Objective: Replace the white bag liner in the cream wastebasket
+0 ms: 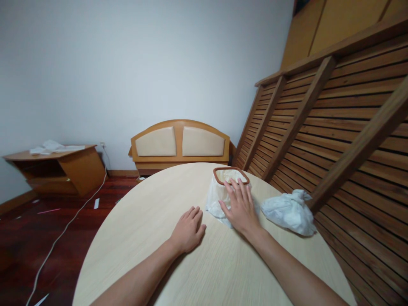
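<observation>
We see our right hand (239,206) spread wide, fingers apart, laid against the near side of a bin (214,199) with a white liner over it; the fingertips reach its brown rim (231,168), and we cannot tell whether they press or only rest there. That hand grips nothing that we can see, and it hides part of the near wall. The bin stands upright toward the far edge of the round, pale tabletop (137,242), right of centre. Our left hand (188,230) lies palm down on the bare wood, nearer to us and left of the bin, its fingers loosely together and slightly bent, with nothing visible in its hold. Just to the right of the bin slumps a bunched white bag (288,212), close to the table's edge, so that side is crowded. Beyond it a large slatted wooden frame (314,95) stands tilted, filling the right of our view, with wooden cupboard panels (347,25) above. Past the far edge we have a headboard (179,123) with two cream cushioned panels against the wall (159,63). Off to the left, a low cabinet (78,170) carries crumpled white material (51,147), and a pale cable (65,229) trails across the dark red floor (83,255) among small scraps.
</observation>
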`<action>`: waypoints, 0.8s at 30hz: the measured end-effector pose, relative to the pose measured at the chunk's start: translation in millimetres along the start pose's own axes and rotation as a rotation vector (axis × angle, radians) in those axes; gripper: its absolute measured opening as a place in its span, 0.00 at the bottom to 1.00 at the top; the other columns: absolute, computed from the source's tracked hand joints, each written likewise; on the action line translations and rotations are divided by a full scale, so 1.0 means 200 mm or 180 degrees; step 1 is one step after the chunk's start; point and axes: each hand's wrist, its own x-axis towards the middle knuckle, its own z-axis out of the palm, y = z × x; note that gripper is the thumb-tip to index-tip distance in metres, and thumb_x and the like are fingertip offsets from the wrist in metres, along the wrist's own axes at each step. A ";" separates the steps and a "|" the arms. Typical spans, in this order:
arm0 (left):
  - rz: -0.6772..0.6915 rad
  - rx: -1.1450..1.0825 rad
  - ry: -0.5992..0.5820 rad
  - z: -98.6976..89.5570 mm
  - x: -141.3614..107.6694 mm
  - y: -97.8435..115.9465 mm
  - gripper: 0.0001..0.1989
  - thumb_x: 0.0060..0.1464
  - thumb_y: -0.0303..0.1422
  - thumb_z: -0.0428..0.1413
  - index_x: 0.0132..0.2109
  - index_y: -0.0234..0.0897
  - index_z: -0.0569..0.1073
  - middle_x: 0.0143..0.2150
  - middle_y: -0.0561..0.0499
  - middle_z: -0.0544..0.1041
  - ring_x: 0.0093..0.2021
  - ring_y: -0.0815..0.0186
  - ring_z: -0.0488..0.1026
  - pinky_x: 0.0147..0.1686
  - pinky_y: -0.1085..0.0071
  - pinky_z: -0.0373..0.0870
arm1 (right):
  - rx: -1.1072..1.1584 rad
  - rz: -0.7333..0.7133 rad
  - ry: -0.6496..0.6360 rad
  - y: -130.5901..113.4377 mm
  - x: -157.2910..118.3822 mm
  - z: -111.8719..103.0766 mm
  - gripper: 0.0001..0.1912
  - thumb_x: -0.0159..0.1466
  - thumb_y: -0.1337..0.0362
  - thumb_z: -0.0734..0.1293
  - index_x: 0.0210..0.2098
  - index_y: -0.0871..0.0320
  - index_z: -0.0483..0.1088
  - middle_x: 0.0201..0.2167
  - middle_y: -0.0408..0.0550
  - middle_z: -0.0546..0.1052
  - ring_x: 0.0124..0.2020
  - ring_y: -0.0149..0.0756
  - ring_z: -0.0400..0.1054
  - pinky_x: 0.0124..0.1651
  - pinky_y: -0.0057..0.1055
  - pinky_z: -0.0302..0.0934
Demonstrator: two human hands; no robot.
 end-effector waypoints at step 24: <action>0.0056 0.0031 -0.0345 -0.03 0.02 0.02 0.32 0.66 0.46 0.44 0.72 0.37 0.58 0.76 0.42 0.51 0.76 0.49 0.46 0.72 0.48 0.46 | -0.0753 0.0586 -0.0412 0.64 0.30 0.16 0.25 0.69 0.60 0.59 0.62 0.65 0.63 0.61 0.66 0.67 0.68 0.60 0.51 0.65 0.53 0.55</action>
